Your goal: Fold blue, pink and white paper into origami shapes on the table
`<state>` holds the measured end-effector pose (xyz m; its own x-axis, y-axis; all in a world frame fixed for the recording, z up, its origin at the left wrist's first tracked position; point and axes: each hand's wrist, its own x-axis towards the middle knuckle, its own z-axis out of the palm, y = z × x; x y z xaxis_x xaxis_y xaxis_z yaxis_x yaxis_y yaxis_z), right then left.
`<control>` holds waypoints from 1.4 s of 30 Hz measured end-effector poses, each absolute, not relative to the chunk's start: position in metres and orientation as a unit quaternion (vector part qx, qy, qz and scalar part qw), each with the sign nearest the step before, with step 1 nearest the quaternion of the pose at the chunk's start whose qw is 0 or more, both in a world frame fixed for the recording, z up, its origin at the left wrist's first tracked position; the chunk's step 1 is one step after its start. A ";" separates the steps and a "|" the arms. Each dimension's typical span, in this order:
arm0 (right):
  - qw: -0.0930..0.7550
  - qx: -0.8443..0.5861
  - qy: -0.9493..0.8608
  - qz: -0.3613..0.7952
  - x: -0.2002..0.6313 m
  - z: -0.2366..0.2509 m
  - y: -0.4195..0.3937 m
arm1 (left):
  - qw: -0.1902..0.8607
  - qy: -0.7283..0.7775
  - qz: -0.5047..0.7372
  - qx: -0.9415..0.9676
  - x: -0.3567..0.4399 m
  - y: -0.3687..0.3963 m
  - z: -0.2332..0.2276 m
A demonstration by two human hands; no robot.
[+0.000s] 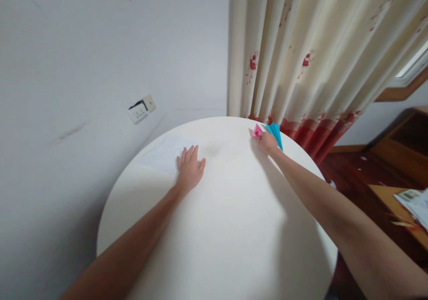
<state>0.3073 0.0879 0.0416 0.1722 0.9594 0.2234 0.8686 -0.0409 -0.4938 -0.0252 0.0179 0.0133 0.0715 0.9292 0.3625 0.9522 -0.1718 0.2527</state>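
1. The round white bench [234, 228] is seen nearest, with both forearms stretched across it away from the body.
2. The left hand [190, 170] is laid flat, palm down, fingers together and only slightly fanned; the fingertips rest on the near edge of a white paper sheet [163, 154] that extends ahead and to the left of that hand.
3. The right hand [267, 142] is reached further out, near the far rim of the bench. It is closed around folded paper: a pink paper piece [257, 131] shows just left of the fingers, and a blue paper piece [276, 134] sticks out just right of and behind the knuckles. Whether both are pinched or one is only touched cannot be told; the fingertips are hidden.
4. Judgement: the white sheet is best kept pinned flat by the left hand; the folded pieces are best gripped lightly at a crease, so the folds are not crushed.
5. Beyond the right hand a floral curtain [310, 50] hangs; beyond the left hand a wall socket [141, 108] is seen.
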 end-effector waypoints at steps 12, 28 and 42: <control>0.251 -0.530 -0.807 0.069 0.214 0.046 -0.041 | -0.043 -0.586 -0.312 -0.746 -0.038 0.019 0.016; 0.185 -0.452 -0.867 0.100 0.188 0.041 -0.084 | -0.169 -0.464 -0.384 -0.780 -0.002 -0.005 0.017; 0.238 -0.456 -0.842 0.163 0.208 0.028 -0.051 | -0.189 -0.403 -0.399 -0.801 0.008 -0.018 0.024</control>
